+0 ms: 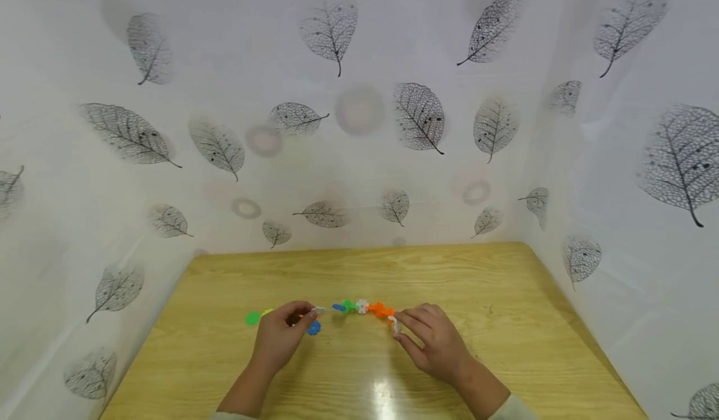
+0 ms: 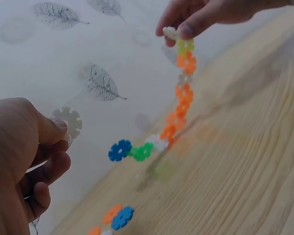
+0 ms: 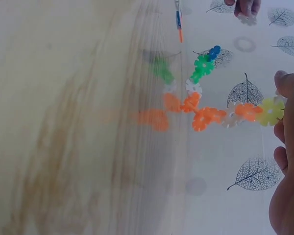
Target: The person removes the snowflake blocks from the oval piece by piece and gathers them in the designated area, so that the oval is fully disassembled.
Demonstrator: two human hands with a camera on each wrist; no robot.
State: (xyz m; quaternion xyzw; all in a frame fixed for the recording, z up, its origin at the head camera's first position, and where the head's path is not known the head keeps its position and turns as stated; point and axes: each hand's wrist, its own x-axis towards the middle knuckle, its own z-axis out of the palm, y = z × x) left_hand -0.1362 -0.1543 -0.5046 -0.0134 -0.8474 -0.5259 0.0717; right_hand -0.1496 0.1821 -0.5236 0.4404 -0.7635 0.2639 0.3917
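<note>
Between thumb and fingers, my left hand (image 1: 279,339) pinches a single white notched snowflake disc (image 2: 71,123). My right hand (image 1: 435,344) pinches a white disc (image 2: 171,33) at the near end of a chain of interlocked snowflake discs (image 1: 379,310). From that end the chain runs through yellow, orange, a pale disc, several more orange, white and green to a blue disc (image 2: 120,150) at its far end. The chain hangs in a bend over the table, its blue end pointing toward my left hand. A gap separates the loose white disc from the blue one.
Loose discs lie on the wooden table (image 1: 505,295) by my left hand: a green one (image 1: 253,318), a yellow one (image 1: 267,312), a blue one (image 1: 314,327) and an orange one (image 2: 112,214). A white leaf-printed curtain (image 1: 359,158) encloses the table's back and sides.
</note>
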